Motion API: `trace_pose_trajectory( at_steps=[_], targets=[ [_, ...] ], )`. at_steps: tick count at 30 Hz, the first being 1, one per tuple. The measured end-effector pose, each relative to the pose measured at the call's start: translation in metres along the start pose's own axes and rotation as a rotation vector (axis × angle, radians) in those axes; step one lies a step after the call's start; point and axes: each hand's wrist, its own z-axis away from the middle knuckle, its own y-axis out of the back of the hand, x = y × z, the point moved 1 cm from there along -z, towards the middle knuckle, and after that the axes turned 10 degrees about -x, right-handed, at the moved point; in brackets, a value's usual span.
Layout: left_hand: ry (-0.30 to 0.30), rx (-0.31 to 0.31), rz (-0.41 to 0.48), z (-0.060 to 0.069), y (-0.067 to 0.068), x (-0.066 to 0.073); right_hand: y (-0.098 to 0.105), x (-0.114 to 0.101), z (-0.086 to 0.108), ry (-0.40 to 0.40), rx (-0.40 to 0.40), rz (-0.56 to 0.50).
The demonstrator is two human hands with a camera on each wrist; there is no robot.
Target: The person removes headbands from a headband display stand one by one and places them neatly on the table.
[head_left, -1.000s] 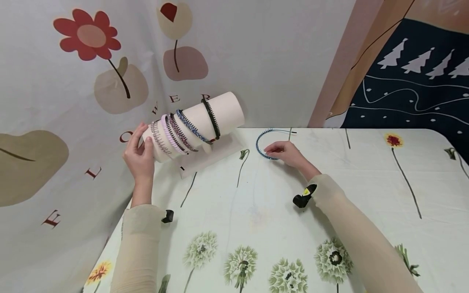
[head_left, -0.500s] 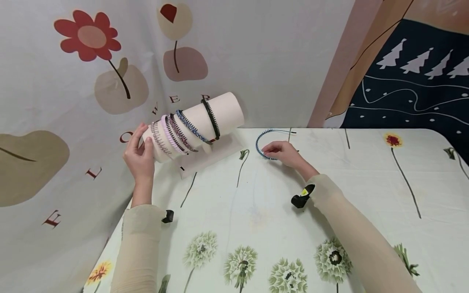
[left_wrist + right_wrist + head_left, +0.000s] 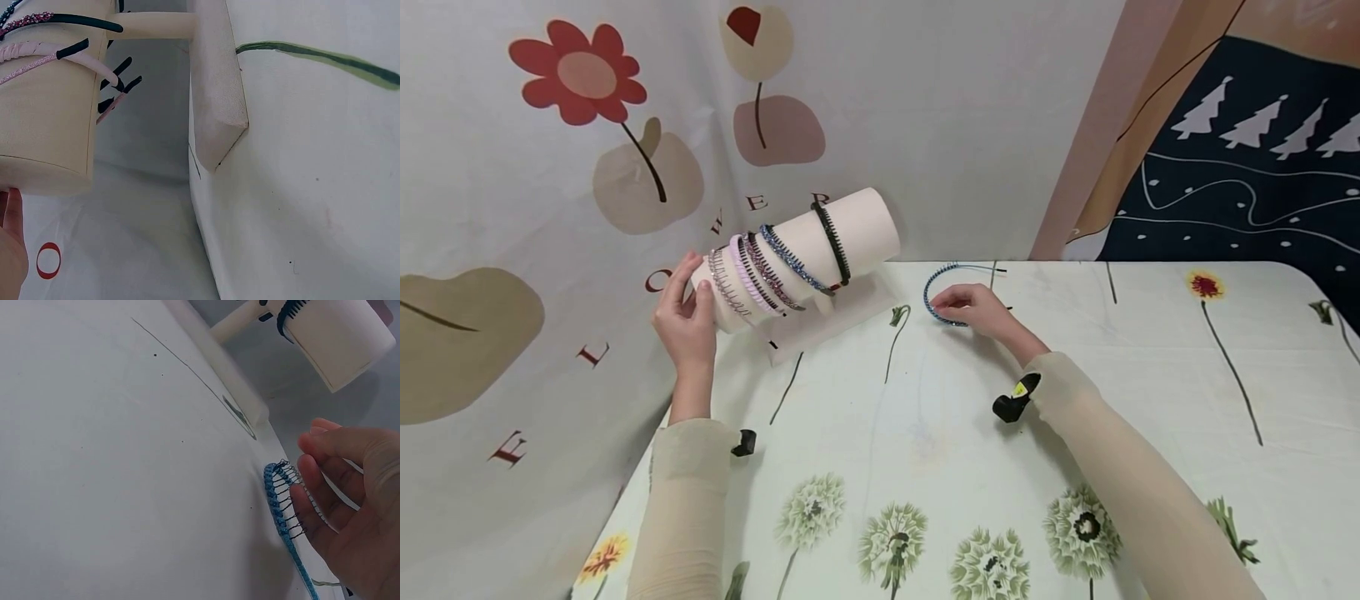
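Observation:
My left hand (image 3: pixel 687 321) holds the left end of a cream cylindrical headband stand (image 3: pixel 862 227), fingers and thumb at its rim. In the left wrist view, fingertips (image 3: pixel 12 209) touch the cylinder's end face. Several headbands circle the cylinder: a silvery wire one (image 3: pixel 721 279), a lilac one (image 3: pixel 747 275), glittery pink and blue ones and a dark green one (image 3: pixel 833 242). A blue toothed headband (image 3: pixel 275 500) lies on the table. My right hand (image 3: pixel 976 308) is over its near curve, fingers loosely bent beside the teeth, not visibly gripping it.
The stand's flat base (image 3: pixel 842 315) rests on a flower-printed tablecloth (image 3: pixel 925 433) near the table's back left. A printed cloth backdrop (image 3: pixel 962 125) hangs right behind. A dark cloth with tree prints (image 3: pixel 1262 167) is at the far right.
My right hand has shifted slightly left over the blue headband, which stays where it was. The left hand and the stand have not moved.

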Motion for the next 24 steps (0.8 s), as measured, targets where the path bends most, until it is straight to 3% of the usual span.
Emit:
trace_pose_trajectory(
  at_steps=[24],
  targets=[
    [0.016, -0.014, -0.009, 0.003, 0.001, 0.007, -0.007, -0.024, -0.008, 0.07, -0.034, -0.004]
  ],
)
